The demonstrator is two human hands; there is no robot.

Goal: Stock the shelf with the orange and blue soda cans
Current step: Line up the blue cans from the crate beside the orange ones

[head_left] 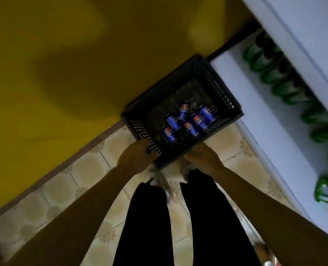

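From the head camera, looking down, a dark perforated crate (223, 91) sits at the foot of a yellow wall (63, 54), just beside a white shelf (255, 104) lined with green bottles (285, 87). The blue soda cans (199, 121) lie loose in the crate's near half. The left hand (138, 156) grips the crate's near-left wall, fingers (149, 148) curled over it. The right hand (203, 156) meets the near-right edge; how far its fingers curl cannot be told. Below is tiled floor (82, 169).
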